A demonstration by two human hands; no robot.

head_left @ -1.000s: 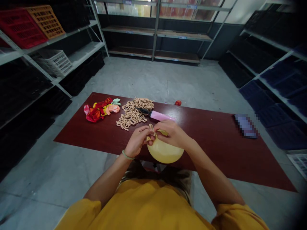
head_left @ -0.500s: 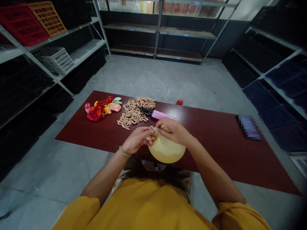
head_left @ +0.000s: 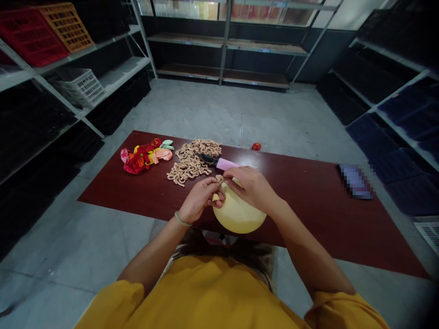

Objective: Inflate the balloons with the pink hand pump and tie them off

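Note:
An inflated yellow balloon (head_left: 240, 212) sits at the near edge of the dark red table (head_left: 308, 201). My left hand (head_left: 203, 197) pinches the balloon's neck on its left side, with a bit of yellow rubber showing below the fingers. My right hand (head_left: 252, 185) lies over the balloon's top, its fingertips closed near the neck at a small tan piece (head_left: 220, 179). What exactly those fingertips grip is partly hidden. Just beyond my hands lies a pink pump (head_left: 227, 164) with a black end, beside a pile of tan twisted strands (head_left: 194, 160).
Deflated red, yellow, orange and green balloons (head_left: 146, 155) lie at the table's left. A blurred phone-like object (head_left: 356, 181) is at the right. A small red item (head_left: 256, 146) shows past the far edge. Shelves with crates (head_left: 84, 87) surround the floor.
My left hand has shifted slightly right, closer to the balloon. The fingers of both hands have moved a little at the neck, and the tan piece now shows more clearly.

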